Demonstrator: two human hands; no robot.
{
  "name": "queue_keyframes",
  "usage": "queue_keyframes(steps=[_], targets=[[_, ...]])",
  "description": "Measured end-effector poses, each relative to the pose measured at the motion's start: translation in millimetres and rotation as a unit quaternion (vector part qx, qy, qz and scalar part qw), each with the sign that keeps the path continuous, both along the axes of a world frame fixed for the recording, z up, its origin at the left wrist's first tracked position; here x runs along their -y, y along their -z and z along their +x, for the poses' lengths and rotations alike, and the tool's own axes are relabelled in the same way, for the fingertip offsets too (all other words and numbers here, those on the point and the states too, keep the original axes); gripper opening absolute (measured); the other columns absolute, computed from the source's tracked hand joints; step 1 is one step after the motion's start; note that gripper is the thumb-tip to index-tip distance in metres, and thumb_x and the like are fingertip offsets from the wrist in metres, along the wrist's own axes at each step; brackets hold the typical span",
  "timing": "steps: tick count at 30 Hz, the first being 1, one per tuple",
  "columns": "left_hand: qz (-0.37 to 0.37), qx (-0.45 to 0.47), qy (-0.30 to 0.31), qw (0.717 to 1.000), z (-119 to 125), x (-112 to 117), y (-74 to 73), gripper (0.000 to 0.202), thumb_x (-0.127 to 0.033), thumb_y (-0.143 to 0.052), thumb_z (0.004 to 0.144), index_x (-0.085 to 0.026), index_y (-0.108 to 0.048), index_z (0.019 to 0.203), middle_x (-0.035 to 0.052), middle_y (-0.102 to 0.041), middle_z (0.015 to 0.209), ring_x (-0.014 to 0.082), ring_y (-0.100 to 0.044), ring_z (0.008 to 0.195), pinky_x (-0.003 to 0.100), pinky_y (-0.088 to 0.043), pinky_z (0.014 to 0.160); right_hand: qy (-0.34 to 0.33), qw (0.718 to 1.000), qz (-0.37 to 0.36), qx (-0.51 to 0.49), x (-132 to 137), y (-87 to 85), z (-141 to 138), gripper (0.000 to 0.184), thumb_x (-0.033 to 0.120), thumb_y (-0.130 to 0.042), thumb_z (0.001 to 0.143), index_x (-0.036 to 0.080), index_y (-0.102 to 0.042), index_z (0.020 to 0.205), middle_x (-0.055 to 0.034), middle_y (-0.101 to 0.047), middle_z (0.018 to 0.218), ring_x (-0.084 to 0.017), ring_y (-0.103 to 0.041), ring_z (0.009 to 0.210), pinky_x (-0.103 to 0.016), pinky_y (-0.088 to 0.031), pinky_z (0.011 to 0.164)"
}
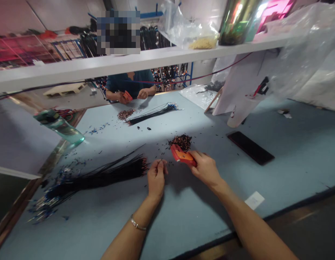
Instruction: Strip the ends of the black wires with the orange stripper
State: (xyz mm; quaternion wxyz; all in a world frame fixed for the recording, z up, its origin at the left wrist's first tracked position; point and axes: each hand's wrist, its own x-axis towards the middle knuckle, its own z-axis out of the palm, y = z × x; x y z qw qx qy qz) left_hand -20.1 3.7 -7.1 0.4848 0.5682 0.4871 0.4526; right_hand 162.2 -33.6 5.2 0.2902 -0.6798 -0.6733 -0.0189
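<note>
My right hand [205, 168] is closed around an orange hand tool [181, 155] whose tip points left toward a small heap of dark little parts [181, 141]. My left hand [156, 177] is pinched shut on a thin dark piece near its fingertips, too small to name. Just left of that hand lies a bundle of black wires [102, 175] with red ends toward my hand and blue ends spread at the far left. Both hands rest over the blue tabletop [183, 216].
A dark phone [251, 147] lies flat to the right, a white card [254, 199] near the front edge. A green bottle [60, 126] lies at the left edge. Across the table a person's hands [132, 95] hold an orange tool by another wire bundle [153, 113]. A white shelf [129, 63] crosses overhead.
</note>
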Motion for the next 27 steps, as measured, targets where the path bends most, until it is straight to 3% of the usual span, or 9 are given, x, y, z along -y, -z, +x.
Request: queue_keyframes(steps=[4,9,11,15,19,23,25,27], targets=[[0.025,-0.041,-0.045,0.998,-1.8,-1.9,-2.5,0.027,-0.038,-0.044,0.087,-0.016,-0.058,0.080,-0.0034,-0.044,0.057,0.0114,-0.044,0.057,0.021,-0.035,0.057,0.044,0.996,0.005,-0.084,4.4,1.8,10.3,0.024,0.033,-0.052,0.085,0.018,-0.063,0.099,-0.0063,-0.071,0.083,-0.020,-0.063,0.068,-0.027,-0.045,0.062],[0.070,-0.163,-0.043,0.983,-2.0,0.0,-4.3,0.019,-0.032,-0.050,0.081,-0.016,-0.061,0.081,0.0002,-0.059,0.067,0.0132,-0.051,0.062,0.022,-0.038,0.061,0.072,0.958,-0.009,-0.277,11.3,-0.1,14.7,0.031,0.042,-0.055,0.081,0.017,-0.065,0.095,-0.0030,-0.069,0.075,-0.018,-0.061,0.066,-0.027,-0.044,0.061],[0.084,-0.255,-0.026,0.963,-0.7,1.9,-5.7,0.018,-0.028,-0.050,0.080,-0.017,-0.063,0.081,0.0006,-0.062,0.066,0.0137,-0.053,0.061,0.022,-0.037,0.061,0.073,0.950,-0.012,-0.304,12.6,-1.1,14.4,0.032,0.043,-0.055,0.080,0.016,-0.066,0.094,-0.0033,-0.068,0.075,-0.019,-0.061,0.067,-0.027,-0.044,0.062],[0.107,-0.429,0.038,0.896,3.4,5.7,-12.1,0.021,-0.022,-0.049,0.078,-0.019,-0.069,0.083,0.0036,-0.069,0.076,0.0174,-0.061,0.069,0.024,-0.036,0.061,0.066,0.950,-0.013,-0.306,13.8,-3.0,12.6,0.033,0.044,-0.056,0.080,0.015,-0.066,0.094,-0.0024,-0.065,0.070,-0.017,-0.057,0.064,-0.027,-0.043,0.062],[0.125,-0.497,0.091,0.854,4.2,4.1,-16.8,0.032,-0.022,-0.049,0.080,-0.024,-0.069,0.104,0.0063,-0.071,0.092,0.0209,-0.064,0.079,0.026,-0.040,0.064,0.058,0.956,-0.011,-0.286,14.5,-5.9,10.3,0.033,0.044,-0.056,0.080,0.015,-0.066,0.092,-0.0006,-0.061,0.066,-0.015,-0.052,0.058,-0.026,-0.042,0.060],[0.097,-0.498,0.053,0.860,1.6,0.1,-13.9,0.054,-0.024,-0.048,0.082,-0.023,-0.046,0.136,0.0056,-0.072,0.086,0.0204,-0.065,0.074,0.026,-0.041,0.063,0.052,0.956,-0.011,-0.290,13.9,-5.6,9.4,0.034,0.046,-0.055,0.079,0.016,-0.067,0.091,-0.0002,-0.062,0.066,-0.015,-0.053,0.058,-0.026,-0.042,0.059],[0.083,-0.489,0.030,0.868,0.2,-0.7,-11.6,0.056,-0.025,-0.048,0.082,-0.020,-0.042,0.138,0.0043,-0.071,0.079,0.0196,-0.064,0.068,0.026,-0.040,0.061,0.053,0.952,-0.014,-0.300,13.5,-3.9,10.2,0.034,0.046,-0.056,0.079,0.016,-0.067,0.090,-0.0010,-0.063,0.068,-0.016,-0.054,0.061,-0.026,-0.043,0.060],[0.083,-0.476,0.027,0.875,-0.6,-0.3,-10.5,0.047,-0.025,-0.048,0.082,-0.019,-0.051,0.129,0.0037,-0.070,0.076,0.0185,-0.063,0.065,0.025,-0.039,0.060,0.055,0.947,-0.021,-0.315,13.4,-2.4,11.3,0.034,0.046,-0.056,0.079,0.015,-0.067,0.091,-0.0021,-0.065,0.072,-0.017,-0.056,0.064,-0.027,-0.044,0.062]])
